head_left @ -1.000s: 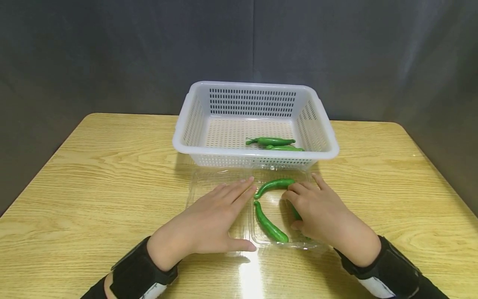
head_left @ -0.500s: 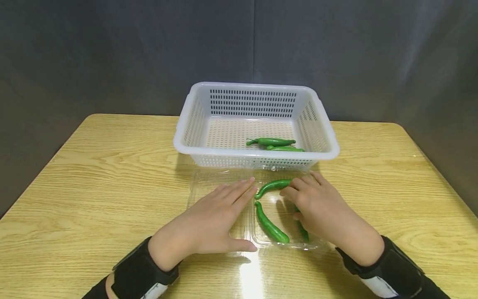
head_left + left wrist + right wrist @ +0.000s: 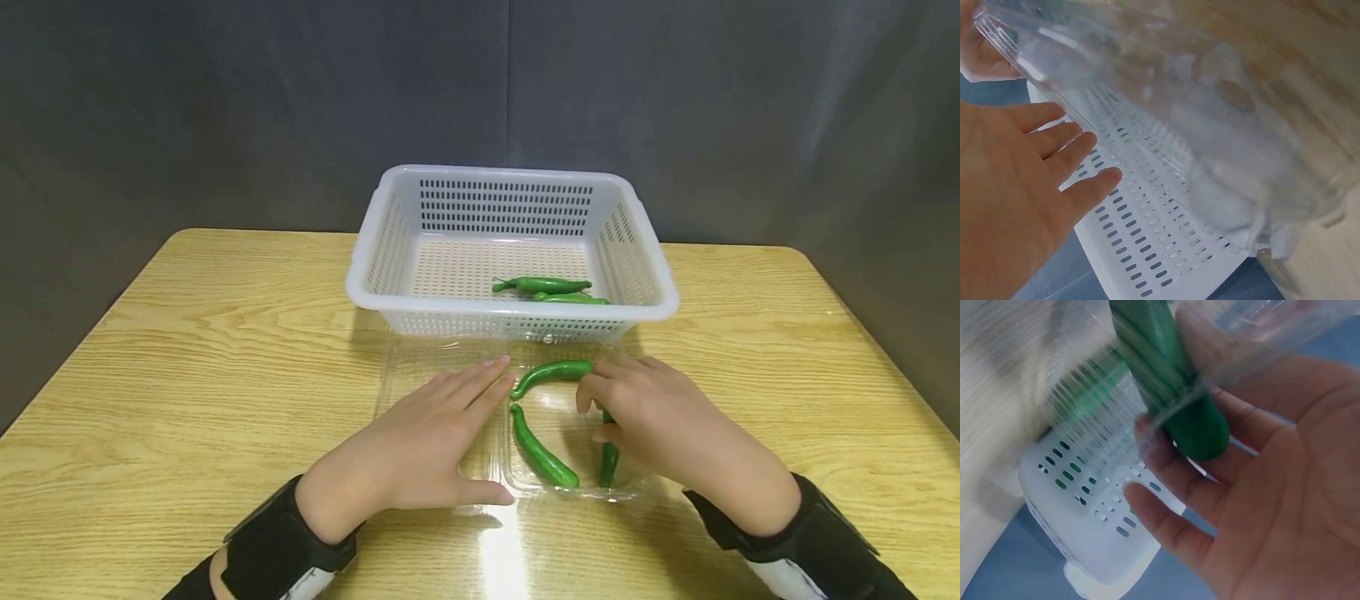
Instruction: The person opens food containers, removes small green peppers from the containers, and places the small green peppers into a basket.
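Note:
A clear plastic clamshell tray (image 3: 450, 350) lies open on the wooden table, just in front of a white slotted basket (image 3: 390, 242). My left hand (image 3: 427, 433) rests flat, fingers straight, on the tray's left half (image 3: 1179, 125). My right hand (image 3: 645, 417) pinches a green pepper (image 3: 609, 462) between thumb and fingers over the tray's right half. The right wrist view shows that pepper (image 3: 1172, 381) lying across my curled fingers (image 3: 1172, 531). Two more peppers lie in the tray, one curved (image 3: 551, 372) at the back and one (image 3: 542, 447) in the middle. The basket holds two peppers (image 3: 543, 285).
The table (image 3: 187, 333) ends at a rounded far edge against a dark grey curtain backdrop (image 3: 225, 100). The basket stands close behind the tray, its front rim nearly touching it. Black wrist bands (image 3: 277, 550) sit on both forearms.
My right hand has closed on the right-hand pepper and drawn slightly toward me, so the pepper now points lengthwise from under the thumb. The left hand has stayed put.

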Available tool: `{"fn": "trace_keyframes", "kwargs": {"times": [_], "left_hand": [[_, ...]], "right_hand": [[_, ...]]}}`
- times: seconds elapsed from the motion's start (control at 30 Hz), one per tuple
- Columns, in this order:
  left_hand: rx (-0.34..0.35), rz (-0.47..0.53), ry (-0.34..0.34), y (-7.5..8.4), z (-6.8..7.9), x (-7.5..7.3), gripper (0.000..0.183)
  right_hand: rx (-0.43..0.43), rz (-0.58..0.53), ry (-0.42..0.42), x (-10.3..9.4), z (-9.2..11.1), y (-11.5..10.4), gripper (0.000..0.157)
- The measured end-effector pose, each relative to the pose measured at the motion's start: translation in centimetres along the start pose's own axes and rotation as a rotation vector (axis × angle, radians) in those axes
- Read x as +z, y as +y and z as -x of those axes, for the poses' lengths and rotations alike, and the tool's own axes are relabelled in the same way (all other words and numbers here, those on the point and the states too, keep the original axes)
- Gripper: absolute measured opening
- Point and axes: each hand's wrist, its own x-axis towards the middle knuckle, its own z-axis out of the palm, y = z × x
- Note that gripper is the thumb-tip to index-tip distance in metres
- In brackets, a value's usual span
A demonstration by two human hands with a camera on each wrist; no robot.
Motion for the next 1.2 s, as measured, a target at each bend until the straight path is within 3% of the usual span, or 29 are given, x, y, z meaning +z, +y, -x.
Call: {"fn": "trace_keyframes", "kwargs": {"times": [0.47, 0.8, 0.9, 1.1, 1.2], "left_hand": [[0.001, -0.006, -0.004, 0.1, 0.0, 0.0, 0.109], [0.000, -0.005, -0.007, 0.1, 0.1, 0.0, 0.109], [-0.002, 0.000, -0.009, 0.1, 0.1, 0.0, 0.109], [-0.005, 0.001, -0.010, 0.1, 0.0, 0.0, 0.109], [-0.006, -0.003, -0.011, 0.1, 0.0, 0.0, 0.109]], "right_hand": [[0.006, -0.169, -0.023, -1.9, 0.8, 0.7, 0.031], [0.001, -0.195, 0.021, -2.4, 0.8, 0.9, 0.023], [-0.014, -0.216, 0.079, -2.3, 0.7, 1.0, 0.023], [-0.105, -0.265, 0.317, -2.3, 0.4, 1.1, 0.026], [-0.136, -0.299, 0.401, -2.5, 0.3, 1.1, 0.019]]}}
